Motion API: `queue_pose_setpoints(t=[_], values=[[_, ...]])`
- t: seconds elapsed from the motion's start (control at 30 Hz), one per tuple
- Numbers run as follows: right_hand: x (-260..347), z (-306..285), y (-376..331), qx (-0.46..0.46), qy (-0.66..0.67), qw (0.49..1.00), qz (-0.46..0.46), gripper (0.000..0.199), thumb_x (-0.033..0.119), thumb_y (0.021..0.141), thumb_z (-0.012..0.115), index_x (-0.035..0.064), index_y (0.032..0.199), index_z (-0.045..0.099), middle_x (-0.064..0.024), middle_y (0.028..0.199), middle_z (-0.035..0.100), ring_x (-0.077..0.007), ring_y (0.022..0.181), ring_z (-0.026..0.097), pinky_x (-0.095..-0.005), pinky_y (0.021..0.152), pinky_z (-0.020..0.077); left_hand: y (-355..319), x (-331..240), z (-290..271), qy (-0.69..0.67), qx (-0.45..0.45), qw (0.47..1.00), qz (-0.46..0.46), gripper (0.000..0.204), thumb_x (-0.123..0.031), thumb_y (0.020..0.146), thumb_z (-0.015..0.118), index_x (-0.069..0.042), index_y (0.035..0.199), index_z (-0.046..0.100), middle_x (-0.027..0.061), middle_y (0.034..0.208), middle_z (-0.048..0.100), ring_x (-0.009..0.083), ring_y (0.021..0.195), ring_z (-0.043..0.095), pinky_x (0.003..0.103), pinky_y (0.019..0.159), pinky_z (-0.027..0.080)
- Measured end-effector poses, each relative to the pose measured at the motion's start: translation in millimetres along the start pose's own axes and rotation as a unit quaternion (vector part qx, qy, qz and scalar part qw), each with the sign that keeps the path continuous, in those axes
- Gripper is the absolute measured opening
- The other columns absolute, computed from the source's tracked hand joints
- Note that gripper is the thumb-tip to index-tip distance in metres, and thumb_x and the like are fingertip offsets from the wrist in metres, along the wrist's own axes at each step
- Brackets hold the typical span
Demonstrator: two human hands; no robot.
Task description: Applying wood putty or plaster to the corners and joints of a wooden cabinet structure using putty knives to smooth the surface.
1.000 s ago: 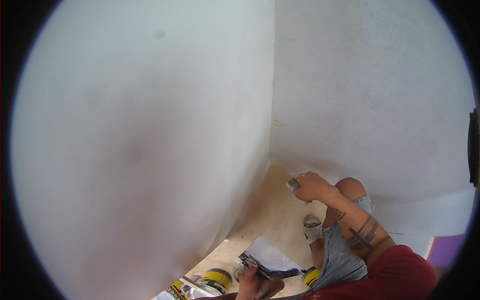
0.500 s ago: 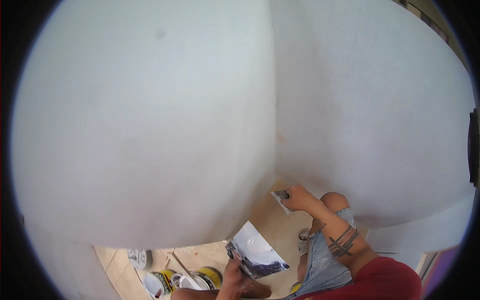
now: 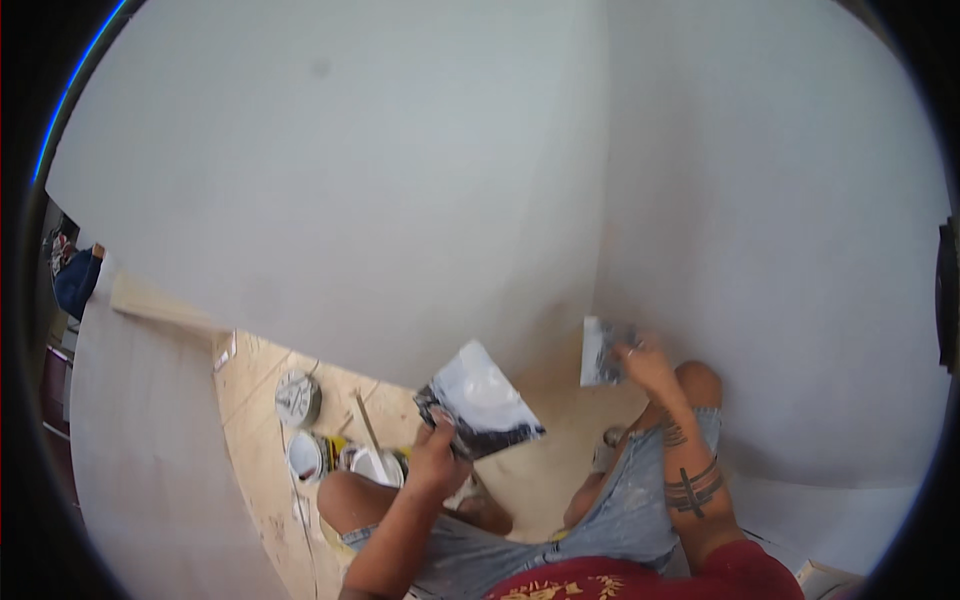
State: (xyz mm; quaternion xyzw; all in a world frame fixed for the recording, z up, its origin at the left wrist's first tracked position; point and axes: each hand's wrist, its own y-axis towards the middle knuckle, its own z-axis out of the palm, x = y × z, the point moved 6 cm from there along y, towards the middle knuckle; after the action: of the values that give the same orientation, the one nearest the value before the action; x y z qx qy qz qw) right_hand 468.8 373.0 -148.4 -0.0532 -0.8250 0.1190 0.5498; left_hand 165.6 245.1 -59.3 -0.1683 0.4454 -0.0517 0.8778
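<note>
My left hand (image 3: 437, 457) grips a flat metal plate (image 3: 482, 400) smeared with white filler, held in front of my left knee. My right hand (image 3: 647, 365) holds a small putty knife (image 3: 598, 352) whose blade lies against the lower part of the white wall (image 3: 780, 250) close to the inside corner. I am crouched low, with both knees and grey paint-spattered shorts (image 3: 620, 510) below the hands. The wall (image 3: 350, 180) on the left of the corner is smooth and white.
On the tan floor (image 3: 250, 380) to my left stand a round lid (image 3: 297, 397), open white tubs (image 3: 306, 456) and a thin stick (image 3: 369, 425). A pale board (image 3: 150, 450) leans at the far left. Something dark blue (image 3: 76, 282) shows at the left edge.
The view swung left and down, bringing the floor and tubs into sight. My left hand raised the plate higher. My right hand kept the knife at the wall near the corner.
</note>
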Motion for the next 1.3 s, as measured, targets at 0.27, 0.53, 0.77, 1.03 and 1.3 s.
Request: queue_pose_setpoints(t=[0.27, 0.53, 0.77, 1.03, 1.3], values=[[42, 33, -53, 0.122, 0.59, 0.781, 0.164, 0.016, 0.01, 0.083, 0.06, 0.0023, 0.097, 0.064, -0.0094, 0.09, 0.068, -0.023, 0.079, 0.068, -0.0364, 0.063, 0.0535, -26, 4, -18, 0.212, -0.07, 0.965, 0.136, 0.042, -0.038, 0.104, 0.051, 0.0, 0.122, 0.052, 0.0077, 0.114, 0.064, 0.0144, 0.098, 0.061, 0.034, 0.087, 0.051], [93, 120, -134, 0.315, 0.658, 0.63, 0.264, 0.021, 0.011, 0.086, 0.058, 0.0016, 0.104, 0.062, -0.0101, 0.099, 0.068, -0.0201, 0.087, 0.068, -0.0344, 0.075, 0.0559, -37, -10, 21, 0.316, 0.18, 0.903, 0.227, 0.067, -0.013, 0.085, 0.07, -0.004, 0.144, 0.04, 0.0223, 0.149, 0.036, 0.0435, 0.135, 0.04, 0.051, 0.111, 0.035], [92, 102, -139, 0.252, 0.672, 0.662, 0.216, 0.019, 0.008, 0.087, 0.057, 0.0025, 0.104, 0.061, -0.0094, 0.097, 0.066, -0.0209, 0.087, 0.068, -0.0364, 0.077, 0.0552, -46, -24, 64, 0.61, 0.193, 0.667, 0.381, 0.075, 0.002, 0.074, 0.078, -0.011, 0.141, 0.047, 0.026, 0.145, 0.037, 0.0466, 0.136, 0.04, 0.051, 0.11, 0.037], [76, 74, -128, 0.179, 0.659, 0.725, 0.093, 0.032, 0.005, 0.09, 0.056, 0.0019, 0.122, 0.057, -0.0092, 0.11, 0.064, -0.0209, 0.101, 0.065, -0.04, 0.087, 0.0537, -52, -17, 43, 0.658, 0.141, 0.654, 0.344, 0.058, 0.012, 0.084, 0.04, -0.001, 0.14, 0.046, 0.0269, 0.141, 0.044, 0.0429, 0.13, 0.047, 0.048, 0.111, 0.037], [148, 52, -173, 0.228, -0.003, 0.809, -0.542, 0.074, 0.008, 0.072, 0.07, 0.0296, 0.14, 0.053, -0.0063, 0.132, 0.056, -0.0296, 0.118, 0.056, -0.0465, 0.099, 0.0432, -57, 66, -18, -0.274, 0.021, 0.934, -0.229, 0.038, -0.027, 0.102, 0.048, -0.001, 0.13, 0.052, 0.0147, 0.121, 0.064, 0.0282, 0.108, 0.064, 0.044, 0.096, 0.051]])
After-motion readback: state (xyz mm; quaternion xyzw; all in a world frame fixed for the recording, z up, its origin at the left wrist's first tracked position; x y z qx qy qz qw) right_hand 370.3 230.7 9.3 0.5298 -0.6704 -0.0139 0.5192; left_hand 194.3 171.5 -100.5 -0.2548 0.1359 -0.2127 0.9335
